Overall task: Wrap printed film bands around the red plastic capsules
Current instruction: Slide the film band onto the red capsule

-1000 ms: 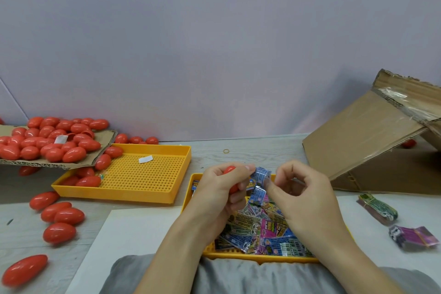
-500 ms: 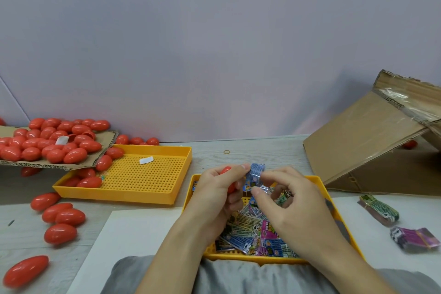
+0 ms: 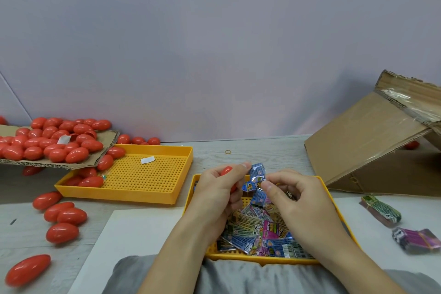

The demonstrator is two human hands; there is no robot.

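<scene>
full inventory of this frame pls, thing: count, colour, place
held capsule: one, red, in left hand grip
held film band: one, blue printed, pinched between both hands
near tray: one, yellow, centre front, holds loose printed bands
far tray: one, yellow perforated, left of centre, a few capsules at its left end
cardboard sheet: one, brown, far left, heaped with red capsules
loose capsules: several, red, on table front left
band bundles: two, green and purple, right
cardboard box: one, brown, tipped, right rear
left hand: grips capsule
right hand: pinches band
</scene>
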